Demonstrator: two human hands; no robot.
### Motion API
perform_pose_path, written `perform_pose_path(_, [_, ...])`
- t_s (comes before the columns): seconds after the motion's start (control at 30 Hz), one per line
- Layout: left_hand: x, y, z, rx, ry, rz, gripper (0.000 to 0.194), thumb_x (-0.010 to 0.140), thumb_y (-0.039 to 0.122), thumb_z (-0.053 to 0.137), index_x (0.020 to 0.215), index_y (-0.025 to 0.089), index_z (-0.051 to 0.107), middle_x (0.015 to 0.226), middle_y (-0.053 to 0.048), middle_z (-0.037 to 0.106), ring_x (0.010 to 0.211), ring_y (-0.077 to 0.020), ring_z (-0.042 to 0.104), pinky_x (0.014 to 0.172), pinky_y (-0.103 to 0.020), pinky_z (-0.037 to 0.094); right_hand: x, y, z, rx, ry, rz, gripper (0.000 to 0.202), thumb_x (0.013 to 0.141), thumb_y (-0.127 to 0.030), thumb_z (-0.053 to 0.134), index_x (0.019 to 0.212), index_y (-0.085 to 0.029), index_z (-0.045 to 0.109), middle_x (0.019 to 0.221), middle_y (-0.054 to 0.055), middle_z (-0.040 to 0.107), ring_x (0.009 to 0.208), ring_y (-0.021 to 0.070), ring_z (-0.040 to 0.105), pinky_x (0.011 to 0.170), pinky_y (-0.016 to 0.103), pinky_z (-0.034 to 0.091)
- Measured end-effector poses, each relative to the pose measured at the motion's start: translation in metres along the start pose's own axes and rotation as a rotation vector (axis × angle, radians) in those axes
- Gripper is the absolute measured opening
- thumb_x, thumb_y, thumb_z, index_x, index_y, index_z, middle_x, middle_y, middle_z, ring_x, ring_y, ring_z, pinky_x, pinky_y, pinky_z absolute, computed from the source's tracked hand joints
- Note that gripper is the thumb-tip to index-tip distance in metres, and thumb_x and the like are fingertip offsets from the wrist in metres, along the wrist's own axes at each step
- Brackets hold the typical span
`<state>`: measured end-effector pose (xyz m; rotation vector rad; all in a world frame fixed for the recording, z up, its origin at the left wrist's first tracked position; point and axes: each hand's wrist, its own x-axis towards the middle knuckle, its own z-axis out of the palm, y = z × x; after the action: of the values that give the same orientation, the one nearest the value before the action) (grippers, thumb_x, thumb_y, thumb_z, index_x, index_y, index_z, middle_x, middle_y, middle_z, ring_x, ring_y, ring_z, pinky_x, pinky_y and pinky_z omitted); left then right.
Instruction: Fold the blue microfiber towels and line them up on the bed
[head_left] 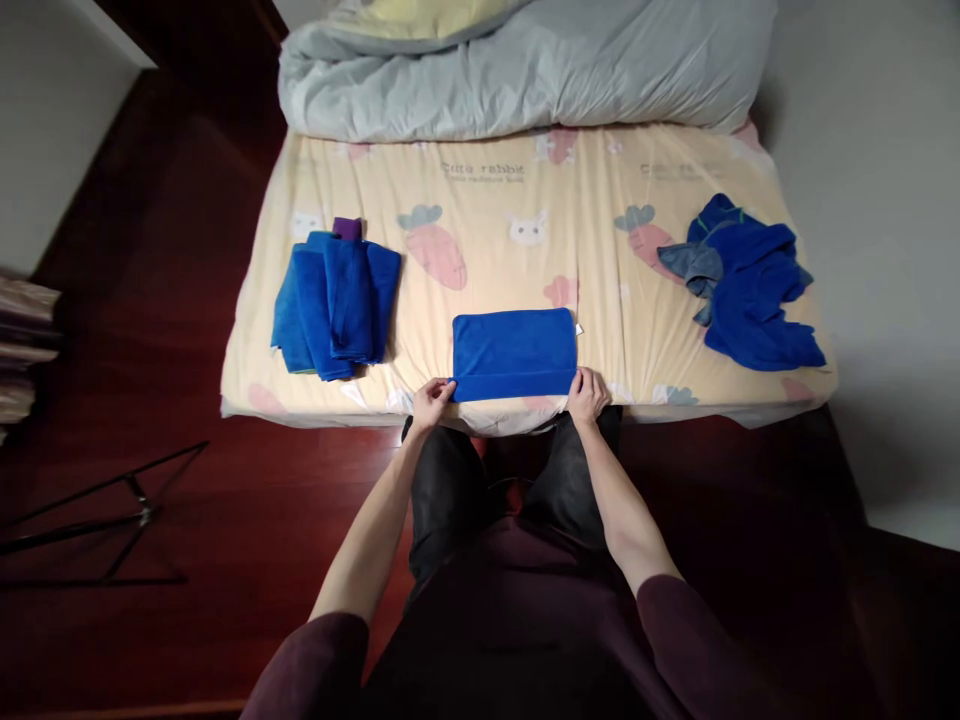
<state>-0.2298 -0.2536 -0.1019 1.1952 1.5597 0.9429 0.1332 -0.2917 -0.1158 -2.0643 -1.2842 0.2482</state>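
Nearest, a dark maroon shirt (517,600), then black trousers (446,490) at the near side of a patterned bed (510,275). Just beyond, close to the bed's near edge and between two piles, a flat blue cloth (514,338) with a narrow strip (517,386) along its near side. At the near left corner, the left hand (433,402), thumb and fingers pinched on the fabric; at the near right corner, the right hand (589,396), apparently clamped likewise. Off to the left, a stack of folded cloths (337,310), mostly blue; off to the right, a rumpled heap (754,285) of blue and grey-blue. Seems to be a folding step, partway through, probably at the near edge. Calls next, most likely, for an even turn of both corners away from the body, with the strip straight and flat.
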Motion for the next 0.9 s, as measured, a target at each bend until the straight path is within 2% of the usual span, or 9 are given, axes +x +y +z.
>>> perform_pose_path(0.27, [0.001,-0.001,-0.001,-0.029,-0.003,0.013,0.048,0.080,0.064,0.069,0.087,0.016,0.071,0.080,-0.006,0.073,0.079,-0.0202,0.068,0.069,-0.028,0.054,-0.001,-0.006,-0.002,-0.064,-0.009,0.066,0.045,0.109,-0.040,0.035,0.117,-0.016,0.073,0.115,0.019,0.074,0.109,0.0314,0.070,0.097,0.039,0.051])
perform_pose_path(0.4, [0.000,0.000,-0.003,-0.095,0.014,-0.047,0.051,0.080,0.067,0.066,0.087,0.016,0.069,0.080,-0.008,0.073,0.076,-0.0194,0.070,0.066,-0.029,0.055,0.001,-0.007,-0.006,-0.027,-0.047,0.123,0.046,0.109,-0.039,0.034,0.121,-0.016,0.071,0.119,0.020,0.074,0.111,0.0309,0.070,0.098,0.039,0.050])
perform_pose_path(0.53, [-0.003,0.007,-0.005,-0.120,0.026,-0.100,0.060,0.077,0.074,0.065,0.091,0.015,0.068,0.086,-0.012,0.076,0.076,-0.0210,0.072,0.055,-0.026,0.051,0.012,0.001,-0.019,0.097,-0.025,0.122,0.045,0.104,-0.042,0.040,0.108,-0.016,0.076,0.108,0.018,0.078,0.102,0.0313,0.073,0.097,0.040,0.053])
perform_pose_path(0.6, [-0.010,0.008,-0.004,-0.135,0.040,-0.081,0.065,0.078,0.077,0.061,0.095,0.015,0.067,0.092,-0.015,0.077,0.080,-0.0226,0.075,0.056,-0.027,0.054,0.016,0.005,-0.028,0.195,-0.025,0.134,0.046,0.102,-0.046,0.043,0.102,-0.016,0.076,0.099,0.017,0.079,0.094,0.0306,0.075,0.091,0.039,0.057])
perform_pose_path(0.67, [-0.024,0.003,-0.002,-0.164,0.089,-0.027,0.067,0.082,0.078,0.057,0.102,0.015,0.065,0.104,-0.019,0.077,0.090,-0.0248,0.077,0.064,-0.030,0.058,0.013,0.008,-0.037,0.306,-0.036,0.162,0.049,0.101,-0.050,0.042,0.103,-0.014,0.076,0.095,0.017,0.080,0.085,0.0289,0.076,0.084,0.038,0.061])
perform_pose_path(0.73, [-0.048,-0.008,-0.001,-0.198,0.164,0.018,0.065,0.086,0.075,0.054,0.111,0.016,0.062,0.116,-0.020,0.076,0.100,-0.0262,0.077,0.073,-0.032,0.061,0.000,0.010,-0.044,0.393,-0.013,0.151,0.050,0.101,-0.050,0.041,0.109,-0.013,0.075,0.099,0.017,0.080,0.085,0.0275,0.077,0.085,0.038,0.062])
perform_pose_path(0.83, [-0.093,-0.029,-0.007,-0.243,0.234,-0.009,0.059,0.087,0.070,0.060,0.111,0.016,0.062,0.116,-0.019,0.077,0.098,-0.0261,0.078,0.080,-0.036,0.062,-0.038,0.014,-0.051,0.433,0.073,0.041,0.044,0.101,-0.046,0.046,0.115,-0.015,0.074,0.117,0.017,0.078,0.109,0.0267,0.074,0.100,0.040,0.058])
perform_pose_path(0.9, [-0.121,-0.039,-0.015,-0.230,0.197,-0.034,0.052,0.086,0.064,0.065,0.107,0.016,0.064,0.110,-0.017,0.079,0.090,-0.0251,0.078,0.081,-0.038,0.062,-0.063,0.019,-0.055,0.465,0.099,0.033,0.041,0.099,-0.042,0.049,0.121,-0.015,0.072,0.125,0.017,0.075,0.115,0.0261,0.072,0.101,0.041,0.058])
